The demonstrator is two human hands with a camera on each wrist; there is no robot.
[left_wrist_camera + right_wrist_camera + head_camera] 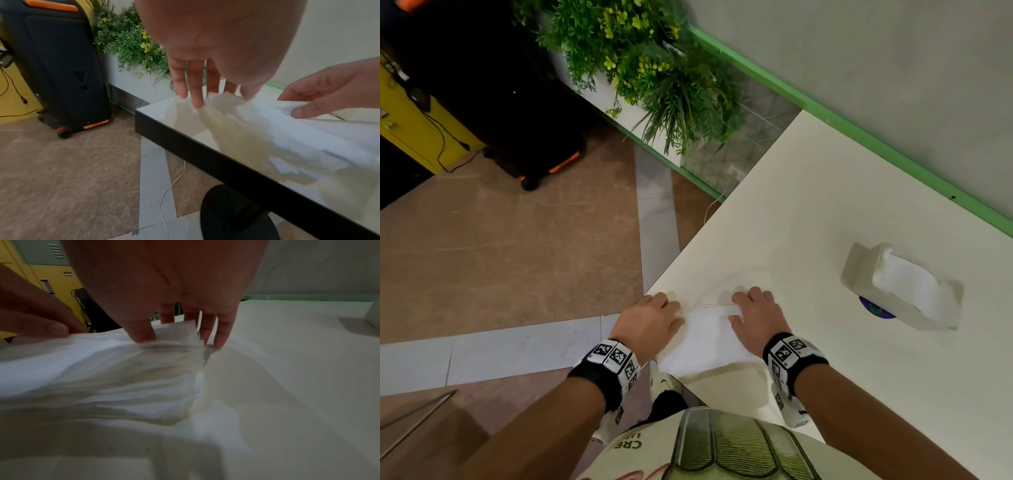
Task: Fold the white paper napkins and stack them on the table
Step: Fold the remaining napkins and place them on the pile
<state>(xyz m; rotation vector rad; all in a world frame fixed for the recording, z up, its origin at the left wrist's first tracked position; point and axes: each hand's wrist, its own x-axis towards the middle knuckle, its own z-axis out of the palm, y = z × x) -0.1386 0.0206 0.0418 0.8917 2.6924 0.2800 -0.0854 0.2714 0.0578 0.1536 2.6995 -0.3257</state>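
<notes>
A white paper napkin [705,339] lies at the near left corner of the white table [825,205], its near part hanging over the edge. My left hand [671,310] pinches the napkin's far left corner between thumb and fingers [197,100]. My right hand [738,308] pinches the far right corner; in the right wrist view the thumb [144,335] presses the layered edge of the napkin [102,369] against the fingers. The sheet [287,138] is lifted and rumpled between the two hands. A white dispenser [859,274] holding more napkins [904,284] stands to the right.
A purple object [873,308] peeks from under the dispenser. The wall with a green strip [825,113] borders the table's far side. On the floor to the left stand a planter of green plants [647,68], a black case with orange trim [517,102], a yellow cabinet [414,130] and a white cable [170,186].
</notes>
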